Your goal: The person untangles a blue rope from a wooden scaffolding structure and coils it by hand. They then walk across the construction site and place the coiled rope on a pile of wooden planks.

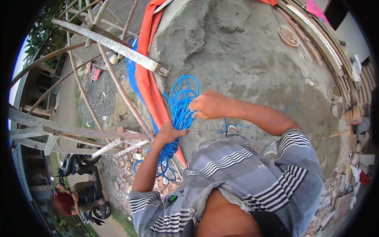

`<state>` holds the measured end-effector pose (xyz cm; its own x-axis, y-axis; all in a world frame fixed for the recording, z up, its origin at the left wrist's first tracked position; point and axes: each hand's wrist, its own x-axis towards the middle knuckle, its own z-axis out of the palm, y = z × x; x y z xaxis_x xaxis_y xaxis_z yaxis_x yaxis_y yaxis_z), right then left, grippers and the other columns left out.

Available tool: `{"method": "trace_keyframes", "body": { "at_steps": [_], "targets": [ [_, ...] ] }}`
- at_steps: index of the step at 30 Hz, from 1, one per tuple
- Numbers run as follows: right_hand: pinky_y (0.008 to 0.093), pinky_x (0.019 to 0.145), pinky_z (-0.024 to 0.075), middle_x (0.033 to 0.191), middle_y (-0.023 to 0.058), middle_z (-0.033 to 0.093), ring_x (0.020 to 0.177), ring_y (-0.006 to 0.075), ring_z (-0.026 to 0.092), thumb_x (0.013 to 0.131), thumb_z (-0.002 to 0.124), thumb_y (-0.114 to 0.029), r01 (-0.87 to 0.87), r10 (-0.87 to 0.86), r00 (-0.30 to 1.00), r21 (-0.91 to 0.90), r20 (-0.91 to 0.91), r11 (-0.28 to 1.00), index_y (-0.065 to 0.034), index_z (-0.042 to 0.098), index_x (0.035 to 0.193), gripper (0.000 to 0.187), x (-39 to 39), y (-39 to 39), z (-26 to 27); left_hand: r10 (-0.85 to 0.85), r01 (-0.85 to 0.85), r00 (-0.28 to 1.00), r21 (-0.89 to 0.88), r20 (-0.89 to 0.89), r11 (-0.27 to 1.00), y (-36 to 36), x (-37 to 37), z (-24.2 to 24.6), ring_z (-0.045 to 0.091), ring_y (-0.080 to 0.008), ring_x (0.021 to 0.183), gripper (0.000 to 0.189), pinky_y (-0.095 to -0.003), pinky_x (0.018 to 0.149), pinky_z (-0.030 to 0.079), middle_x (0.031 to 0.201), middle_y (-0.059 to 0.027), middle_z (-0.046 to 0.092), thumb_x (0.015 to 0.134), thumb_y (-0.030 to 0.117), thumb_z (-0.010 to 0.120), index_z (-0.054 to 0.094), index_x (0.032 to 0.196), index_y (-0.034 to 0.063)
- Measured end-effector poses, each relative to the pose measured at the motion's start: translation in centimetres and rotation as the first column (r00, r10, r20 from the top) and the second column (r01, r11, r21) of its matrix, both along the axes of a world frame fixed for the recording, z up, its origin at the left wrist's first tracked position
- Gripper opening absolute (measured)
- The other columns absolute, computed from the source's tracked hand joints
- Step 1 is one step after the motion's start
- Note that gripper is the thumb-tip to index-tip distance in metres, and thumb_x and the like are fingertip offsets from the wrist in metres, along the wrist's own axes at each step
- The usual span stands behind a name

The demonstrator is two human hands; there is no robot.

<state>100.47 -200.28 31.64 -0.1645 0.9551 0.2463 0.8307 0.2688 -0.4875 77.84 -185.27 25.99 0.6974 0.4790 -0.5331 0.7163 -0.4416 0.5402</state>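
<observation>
A long bundle of blue rope (pixel 181 108), gathered in many loops, hangs before my chest. My left hand (pixel 170 132) is wrapped around its middle, thumb across the strands. Wound turns and loose loops show below that grip, partly behind my forearm. At the right edge of the upper loops, my right hand (pixel 207 105) has its fingers curled onto the rope; the exact strands it grips are hidden. A separate length of blue cord (pixel 237 126) trails on the right, near my shirt's hem.
Wet grey mortar or sand (pixel 237 65) spreads ahead, bordered by an orange tarpaulin (pixel 145 83). Left stands wooden scaffolding with a pale beam (pixel 115 46) jutting close. Broken bricks (pixel 127 174) lie below. A person (pixel 66 200) sits on a motorcycle (pixel 88 177). Stacked poles (pixel 325 50) line the right.
</observation>
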Motion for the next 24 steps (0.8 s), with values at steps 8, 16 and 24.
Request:
{"method": "trace_keyframes", "body": {
  "at_steps": [8, 16, 24],
  "targets": [
    [0.0435, 0.071, 0.0534, 0.079, 0.0155, 0.070, 0.079, 0.0366, 0.068, 0.081, 0.074, -0.024, 0.063, -0.028, 0.989, -0.241, 0.148, 0.968, -0.0050, 0.070, 0.092, 0.023, 1.8, 1.5, 4.2, -0.130, 0.197, 0.973, 0.396, -0.189, 0.897, 0.6, 0.2, 1.9, 0.070, -0.0403, 0.090, 0.061, -0.0487, 0.079, 0.055, 0.092, -0.0259, 0.071, 0.067, 0.042, 0.081, 0.063, 0.103, -0.0032],
    [0.0387, 0.064, 0.0484, 0.075, 0.0108, 0.068, 0.071, 0.0232, 0.065, 0.079, 0.079, -0.034, -0.149, 0.138, 0.969, -0.036, -0.207, 0.988, -0.0035, 0.069, 0.084, 0.033, 6.5, 6.9, 4.7, -0.736, 0.622, 0.673, 0.480, 0.075, 0.618, -4.1, 0.7, 9.3, 0.066, -0.0362, 0.077, 0.057, -0.0427, 0.082, 0.049, 0.083, -0.0165, 0.070, 0.062, 0.031, 0.081, 0.065, 0.110, 0.0030],
    [0.0375, 0.065, 0.0480, 0.074, 0.0133, 0.067, 0.065, 0.0219, 0.062, 0.096, 0.064, -0.040, -0.036, -0.256, 0.849, -0.533, -0.462, 0.845, -0.0021, 0.072, 0.099, 0.039, 5.2, 1.3, -6.3, 0.064, -0.207, 0.859, 0.230, 0.509, 0.951, 0.5, -0.5, 9.9, 0.064, -0.0268, 0.066, 0.041, -0.0403, 0.068, 0.052, 0.071, -0.0134, 0.066, 0.069, 0.028, 0.076, 0.065, 0.097, -0.0007]
  ]
}}
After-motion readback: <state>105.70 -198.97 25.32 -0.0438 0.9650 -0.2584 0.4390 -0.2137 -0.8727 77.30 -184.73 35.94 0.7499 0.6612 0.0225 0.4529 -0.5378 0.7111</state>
